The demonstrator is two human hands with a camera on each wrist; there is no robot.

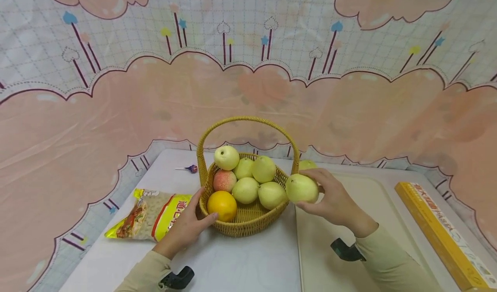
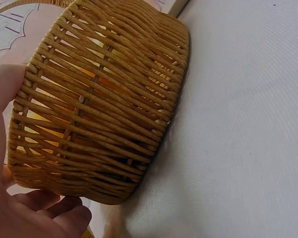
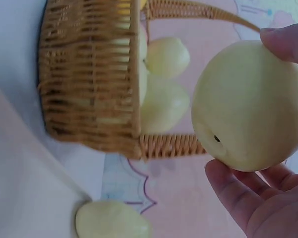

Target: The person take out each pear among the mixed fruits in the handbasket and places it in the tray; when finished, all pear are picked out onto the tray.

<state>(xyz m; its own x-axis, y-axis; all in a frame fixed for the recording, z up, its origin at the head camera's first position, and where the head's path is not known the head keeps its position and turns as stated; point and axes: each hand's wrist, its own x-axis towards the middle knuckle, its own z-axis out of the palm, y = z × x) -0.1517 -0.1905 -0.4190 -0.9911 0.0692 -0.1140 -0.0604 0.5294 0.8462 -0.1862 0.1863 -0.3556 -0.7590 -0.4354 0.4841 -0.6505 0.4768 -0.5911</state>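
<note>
A wicker basket [image 1: 242,229] with a tall arched handle stands mid-table. Inside lie several pale green pears [image 1: 245,190], a pinkish peach [image 1: 224,180] and an orange [image 1: 222,205]. My left hand [image 1: 186,225] holds the basket's left front side, its thumb at the rim and the fingers against the wall [image 2: 99,99]. In my right hand [image 1: 338,199] a pear [image 3: 251,106] is held between thumb and fingers, above the table by the basket's right rim. Another pear [image 3: 111,220] lies behind that hand, partly hidden in the head view.
Left of the basket lies a yellow food bag [image 1: 149,216], with a lollipop [image 1: 192,168] behind it. A beige tray [image 1: 361,188] occupies the right of the white table. Beyond it rests a long yellow box [image 1: 438,231]. A patterned cloth hangs behind.
</note>
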